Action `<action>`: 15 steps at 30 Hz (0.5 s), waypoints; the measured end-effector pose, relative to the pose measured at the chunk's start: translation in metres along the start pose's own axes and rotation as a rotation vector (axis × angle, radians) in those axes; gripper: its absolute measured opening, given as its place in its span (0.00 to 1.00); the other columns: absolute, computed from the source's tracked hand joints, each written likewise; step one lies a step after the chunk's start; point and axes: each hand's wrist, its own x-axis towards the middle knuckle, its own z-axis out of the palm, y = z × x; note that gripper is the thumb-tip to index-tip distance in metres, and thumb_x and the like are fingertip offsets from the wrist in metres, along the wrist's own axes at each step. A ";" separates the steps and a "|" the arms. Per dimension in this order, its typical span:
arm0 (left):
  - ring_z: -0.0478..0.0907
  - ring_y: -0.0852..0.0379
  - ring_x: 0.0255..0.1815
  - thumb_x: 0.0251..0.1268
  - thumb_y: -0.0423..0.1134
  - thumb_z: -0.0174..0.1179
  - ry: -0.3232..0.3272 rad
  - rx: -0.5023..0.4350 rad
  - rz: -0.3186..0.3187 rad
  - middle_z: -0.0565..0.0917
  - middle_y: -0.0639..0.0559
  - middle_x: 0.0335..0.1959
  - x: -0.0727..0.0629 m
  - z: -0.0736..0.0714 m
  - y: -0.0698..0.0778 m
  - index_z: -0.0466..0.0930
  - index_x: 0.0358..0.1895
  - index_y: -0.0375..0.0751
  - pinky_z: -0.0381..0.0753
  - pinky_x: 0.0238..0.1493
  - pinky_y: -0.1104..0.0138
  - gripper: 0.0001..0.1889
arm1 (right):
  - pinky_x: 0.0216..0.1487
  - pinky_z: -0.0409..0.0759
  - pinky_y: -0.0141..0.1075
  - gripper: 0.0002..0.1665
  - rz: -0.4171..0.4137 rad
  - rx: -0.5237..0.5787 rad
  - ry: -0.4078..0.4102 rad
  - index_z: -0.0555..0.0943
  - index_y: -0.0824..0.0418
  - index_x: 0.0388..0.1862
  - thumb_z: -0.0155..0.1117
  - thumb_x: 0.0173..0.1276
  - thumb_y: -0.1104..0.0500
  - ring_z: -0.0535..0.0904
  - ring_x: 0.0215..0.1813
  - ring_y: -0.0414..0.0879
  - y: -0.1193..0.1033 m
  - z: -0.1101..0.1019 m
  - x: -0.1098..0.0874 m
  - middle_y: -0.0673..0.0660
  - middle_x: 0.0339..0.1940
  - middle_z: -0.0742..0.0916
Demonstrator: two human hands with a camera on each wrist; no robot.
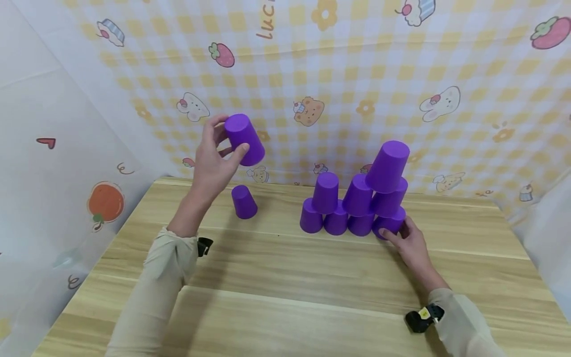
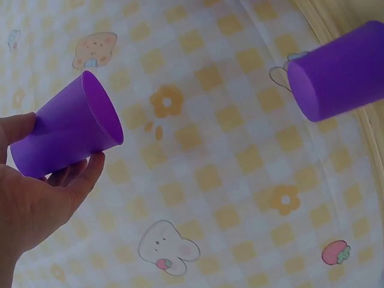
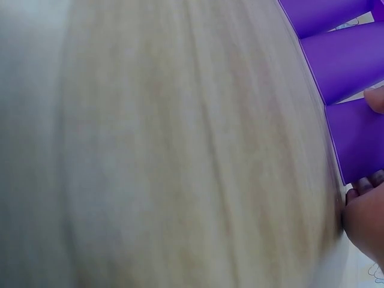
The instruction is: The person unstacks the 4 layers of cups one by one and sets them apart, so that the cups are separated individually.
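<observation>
High over the left side of the table, my left hand [image 1: 213,161] grips a purple cup [image 1: 244,140] between thumb and fingers, its mouth tilted downward. Below it, a single purple cup [image 1: 244,202] stands upside down on the table. To the right rises a stack of upside-down purple cups: several in the bottom row, three above them [image 1: 326,193], and one top cup [image 1: 388,166] at the right end. My right hand [image 1: 412,248] holds the bottom row's rightmost cup [image 3: 360,141], thumb in front; its other fingers are partly hidden behind.
The wooden table [image 1: 276,277] runs back to a checked cloth [image 1: 267,74] hung close behind the cups. Another white cloth [image 1: 49,198] hangs along the left side. Black wrist cameras [image 1: 421,320] are strapped at both sleeves.
</observation>
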 end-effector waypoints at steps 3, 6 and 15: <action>0.72 0.51 0.57 0.56 0.27 0.63 0.021 0.007 -0.018 0.74 0.43 0.57 -0.002 -0.007 -0.004 0.58 0.63 0.39 0.78 0.50 0.57 0.32 | 0.50 0.66 0.17 0.34 0.003 0.007 -0.001 0.64 0.69 0.63 0.65 0.63 0.57 0.70 0.50 0.31 0.001 0.000 0.000 0.66 0.56 0.75; 0.72 0.51 0.57 0.57 0.27 0.62 0.034 0.009 -0.033 0.74 0.44 0.57 -0.003 -0.013 -0.007 0.59 0.63 0.41 0.78 0.50 0.56 0.32 | 0.51 0.66 0.16 0.35 0.010 0.006 -0.002 0.64 0.69 0.64 0.65 0.63 0.57 0.69 0.51 0.31 0.000 0.001 0.000 0.66 0.57 0.75; 0.72 0.51 0.57 0.57 0.27 0.62 0.095 0.071 -0.095 0.73 0.45 0.59 -0.013 -0.032 -0.026 0.59 0.66 0.41 0.77 0.51 0.57 0.33 | 0.51 0.65 0.16 0.35 0.023 -0.018 -0.008 0.64 0.68 0.65 0.64 0.64 0.55 0.69 0.51 0.32 -0.002 -0.001 -0.001 0.65 0.58 0.75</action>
